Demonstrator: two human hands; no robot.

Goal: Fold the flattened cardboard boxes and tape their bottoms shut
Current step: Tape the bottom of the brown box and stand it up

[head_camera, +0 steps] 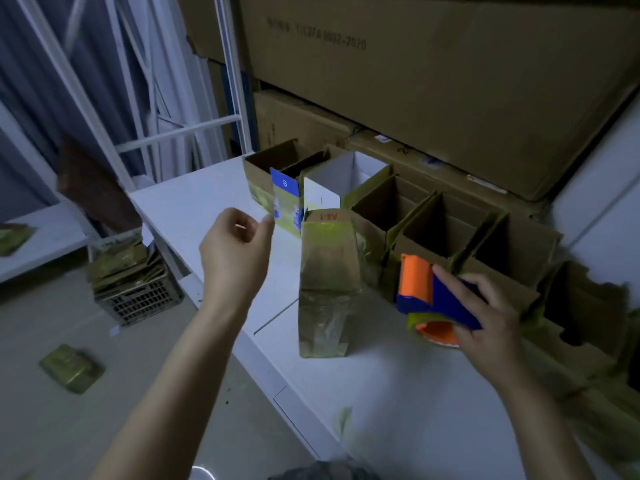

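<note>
A folded cardboard box [327,282] marked "A8-1" lies on the white table [194,206], its taped surface glossy. My right hand [491,327] grips a blue and orange tape dispenser [433,299] just to the right of that box. My left hand [235,251] hovers above the table to the left of the box, fingers loosely curled, holding nothing. Behind it stand a box with a blue "B" label [285,199] and a white box [343,181].
Several open brown boxes [450,230] line the table's back right. Large cartons [415,81] are stacked behind. A crate of flattened cardboard [131,282] and a flat piece [71,368] sit on the floor at left, near white shelving [104,98].
</note>
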